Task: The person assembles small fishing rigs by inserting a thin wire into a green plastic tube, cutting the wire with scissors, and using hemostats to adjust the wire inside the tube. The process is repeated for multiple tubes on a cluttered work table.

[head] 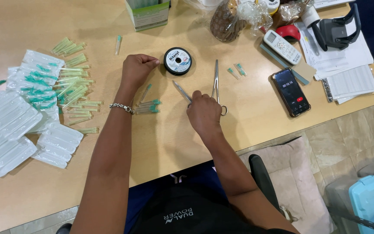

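Observation:
My left hand (137,69) is closed, its fingertips pinched together right beside a black spool of thin line (178,61) on the wooden table (165,143). Whether it holds the line I cannot tell. My right hand (203,113) grips a metal scissor-like tool (182,91) whose tip points up and left. Slim metal forceps (217,84) lie just right of that hand. A few capped needles with green hubs (147,106) lie between my two wrists. A chain bracelet sits on my left wrist.
Many green-capped needles (72,86) and white blister packs (18,125) cover the left side. A black phone (291,92), a white remote (282,47), papers (347,65), a green-white box (148,15) and bagged items (234,17) stand at the back and right.

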